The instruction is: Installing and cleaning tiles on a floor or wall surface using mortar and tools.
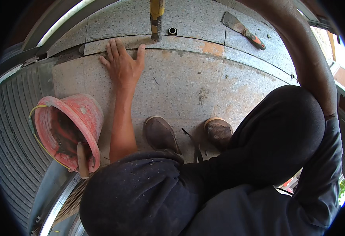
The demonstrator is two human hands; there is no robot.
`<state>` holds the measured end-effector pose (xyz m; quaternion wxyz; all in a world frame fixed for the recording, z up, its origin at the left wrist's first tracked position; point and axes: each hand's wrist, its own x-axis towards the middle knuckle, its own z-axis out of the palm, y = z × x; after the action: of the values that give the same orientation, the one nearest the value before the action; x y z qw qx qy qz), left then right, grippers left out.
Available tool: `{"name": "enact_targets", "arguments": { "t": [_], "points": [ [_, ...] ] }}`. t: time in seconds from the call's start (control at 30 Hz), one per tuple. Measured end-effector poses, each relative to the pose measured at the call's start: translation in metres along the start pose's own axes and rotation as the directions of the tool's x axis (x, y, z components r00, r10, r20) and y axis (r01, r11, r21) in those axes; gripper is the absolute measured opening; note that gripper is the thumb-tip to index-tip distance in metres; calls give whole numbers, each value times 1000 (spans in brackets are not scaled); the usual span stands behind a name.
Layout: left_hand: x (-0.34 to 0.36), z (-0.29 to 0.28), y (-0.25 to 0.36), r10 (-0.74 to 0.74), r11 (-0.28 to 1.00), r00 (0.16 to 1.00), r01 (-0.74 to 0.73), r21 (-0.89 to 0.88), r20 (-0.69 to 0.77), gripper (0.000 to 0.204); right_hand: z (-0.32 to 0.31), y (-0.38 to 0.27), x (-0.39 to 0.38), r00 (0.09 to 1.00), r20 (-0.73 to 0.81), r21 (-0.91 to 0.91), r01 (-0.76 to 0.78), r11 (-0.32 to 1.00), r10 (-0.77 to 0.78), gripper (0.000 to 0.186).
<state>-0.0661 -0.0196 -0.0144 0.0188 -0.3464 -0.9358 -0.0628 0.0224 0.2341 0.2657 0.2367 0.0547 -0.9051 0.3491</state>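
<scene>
My left hand [122,59] lies with fingers spread on a narrow strip of speckled tile [172,42], its wrist over the larger floor tile in front. Just right of my fingers, a yellow-and-black tool handle [156,19] stands with its dark end down at the strip; its upper part is cut off by the picture's top edge. My right forearm [304,47] curves up along the right side and leaves at the top, so my right hand is out of sight. Whether it grips the tool cannot be seen. A small dark ring [172,31] sits beside the tool.
A putty knife [245,30] with a red-and-black handle lies at the far right. Left of my forearm, a tipped red bucket [91,114] holds dark residue and a wooden handle [82,159]. Ribbed grey panelling [15,137] borders the left; my shoes [160,133] stand on the tiles.
</scene>
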Motion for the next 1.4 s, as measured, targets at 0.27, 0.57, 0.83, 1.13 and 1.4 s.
{"name": "enact_targets", "arguments": {
  "t": [0.27, 0.57, 0.83, 1.13, 1.4],
  "points": [
    [1, -4, -2, -8, 1000, 1000, 8, 18, 8, 96, 6, -24, 9, 903, 216, -57, -367, 929, 370, 22],
    [2, -1, -2, -2, 1000, 1000, 2, -2, -9, 96, 8, -40, 24, 823, 227, -179, -491, 853, 521, 17],
    [-1, 0, -2, -25, 1000, 999, 25, 12, -38, 96, 24, -25, 1, 1000, -12, -230, -29, 973, 27, 26],
    [2, -10, -5, 139, 990, 990, -139, -35, 5, 84, 6, -14, 11, 855, 333, -47, -407, 912, 399, 32],
    [6, 1, 11, 153, 985, 988, -154, -77, -17, 77, -4, -30, 5, 876, 351, -228, -263, 938, 331, 32]
  ]
}}
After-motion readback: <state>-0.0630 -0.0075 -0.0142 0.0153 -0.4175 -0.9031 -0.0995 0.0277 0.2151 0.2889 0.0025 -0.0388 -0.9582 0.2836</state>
